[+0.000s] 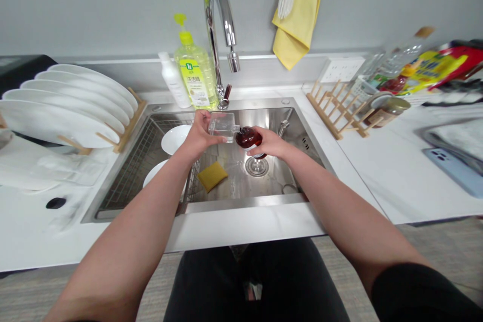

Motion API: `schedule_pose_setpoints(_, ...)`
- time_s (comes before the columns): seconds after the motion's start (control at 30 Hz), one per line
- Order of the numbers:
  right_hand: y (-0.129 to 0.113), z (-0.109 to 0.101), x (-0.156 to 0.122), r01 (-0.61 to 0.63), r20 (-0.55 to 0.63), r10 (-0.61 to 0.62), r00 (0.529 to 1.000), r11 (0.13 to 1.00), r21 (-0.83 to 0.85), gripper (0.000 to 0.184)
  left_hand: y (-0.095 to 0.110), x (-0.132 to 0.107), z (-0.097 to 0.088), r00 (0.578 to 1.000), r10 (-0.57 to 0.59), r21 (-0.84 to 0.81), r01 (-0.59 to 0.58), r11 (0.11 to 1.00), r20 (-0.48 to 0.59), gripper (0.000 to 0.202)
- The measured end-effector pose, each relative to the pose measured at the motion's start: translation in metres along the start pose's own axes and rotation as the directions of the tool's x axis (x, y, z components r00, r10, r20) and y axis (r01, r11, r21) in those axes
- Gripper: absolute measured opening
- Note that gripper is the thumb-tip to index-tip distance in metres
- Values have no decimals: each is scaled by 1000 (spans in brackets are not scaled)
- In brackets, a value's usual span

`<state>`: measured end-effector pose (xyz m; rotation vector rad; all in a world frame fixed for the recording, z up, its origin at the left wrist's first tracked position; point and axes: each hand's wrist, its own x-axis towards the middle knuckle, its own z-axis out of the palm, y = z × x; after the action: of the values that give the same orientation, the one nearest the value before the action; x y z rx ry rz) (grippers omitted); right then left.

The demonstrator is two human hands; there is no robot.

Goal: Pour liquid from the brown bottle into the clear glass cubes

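— Over the stainless steel sink, what are the hands doing?

— The left hand is cradling a clear square glass bottle, its fingers curling closed around the base. The right hand is gripping a round dark-red glass vessel, its fingers wrapping over the top. The bottle's narrow neck is meeting the vessel, or nearly; I can't tell which.

— Is anything passing between them?

— I can't tell; no stream is showing.

— And how much is done around them?

— White plates are standing in a wooden dish rack at left, while two white dishes are lying on a wire sink grid. A yellow sponge is sitting near the drain. Beyond, a chrome faucet is rising beside a bottle of dish soap.
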<state>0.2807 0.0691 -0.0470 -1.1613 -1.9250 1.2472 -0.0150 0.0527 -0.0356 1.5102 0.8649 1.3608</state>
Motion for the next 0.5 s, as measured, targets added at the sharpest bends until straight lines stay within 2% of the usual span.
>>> schedule_pose_setpoints(0.5, -3, 1, -1, -3, 14, 3, 1000, 1000, 11, 82, -1, 0, -1, 999, 39, 39, -39, 998, -12, 94)
